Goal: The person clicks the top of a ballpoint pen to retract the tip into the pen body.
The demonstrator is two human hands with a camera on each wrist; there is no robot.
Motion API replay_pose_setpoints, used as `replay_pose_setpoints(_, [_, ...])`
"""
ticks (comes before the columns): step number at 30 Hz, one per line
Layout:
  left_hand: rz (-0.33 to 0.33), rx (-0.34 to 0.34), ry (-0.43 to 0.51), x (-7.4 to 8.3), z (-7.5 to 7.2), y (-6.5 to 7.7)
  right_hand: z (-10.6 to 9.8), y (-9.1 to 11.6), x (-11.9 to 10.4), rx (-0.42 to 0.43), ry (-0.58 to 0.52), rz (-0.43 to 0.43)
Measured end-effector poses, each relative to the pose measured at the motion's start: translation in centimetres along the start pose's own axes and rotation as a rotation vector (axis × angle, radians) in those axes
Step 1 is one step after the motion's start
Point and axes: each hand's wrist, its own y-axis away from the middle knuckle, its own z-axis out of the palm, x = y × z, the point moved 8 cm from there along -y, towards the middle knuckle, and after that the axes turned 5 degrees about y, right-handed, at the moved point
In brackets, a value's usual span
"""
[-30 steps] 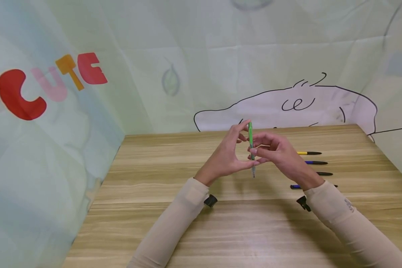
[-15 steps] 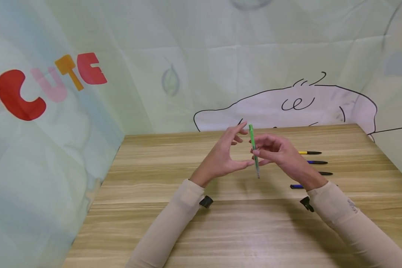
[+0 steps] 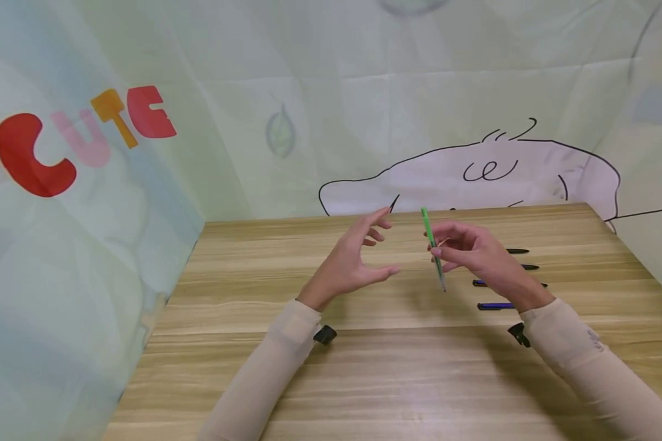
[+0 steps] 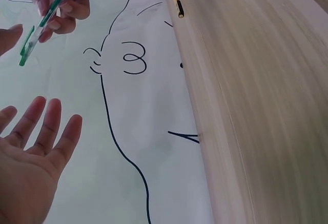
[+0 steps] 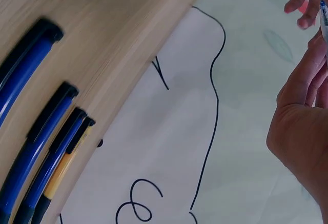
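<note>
One slim green pen point(image 3: 429, 229) is up in the air just right of the centre of the frame, and from where I stand the right hand point(image 3: 477, 254) has it alone, pinched between thumb and curled fingers around its middle. The left hand point(image 3: 346, 263) is apart from it and holds nothing: thumb and fingers spread wide, palm facing across, with a plain gap between its fingertips and the pen. So the pen lies to the right of the left hand's opening, and the right hand is clearly the nearer of the two.

Its long axis stands close to upright, the green top tipped toward the upper left and the clear, pointed end aimed down at the surface point(image 3: 391, 367). The left wrist view has it slanting instead, the clip end near the left thumb, though I see no contact.

Behind the right wrist, at the right of the frame, four more pens lie in a row, partly covered by that hand. The right wrist view shows them better: a yellow pen point(image 5: 57, 175) and three blue pens point(image 5: 25, 67), roughly parallel, dark clips toward the upper right.
</note>
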Motion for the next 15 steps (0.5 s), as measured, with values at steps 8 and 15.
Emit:
replay_pose_setpoints(8, [0.008, 0.019, -0.042, -0.5, -1.2, 1.2, -2.4, 0.3, 1.2, 0.018, 0.051, 0.007])
replay_pose_setpoints(15, [-0.012, 0.041, -0.054, -0.9, -2.4, 2.4, -4.6, 0.2, 2.8, 0.022, 0.108, 0.03])
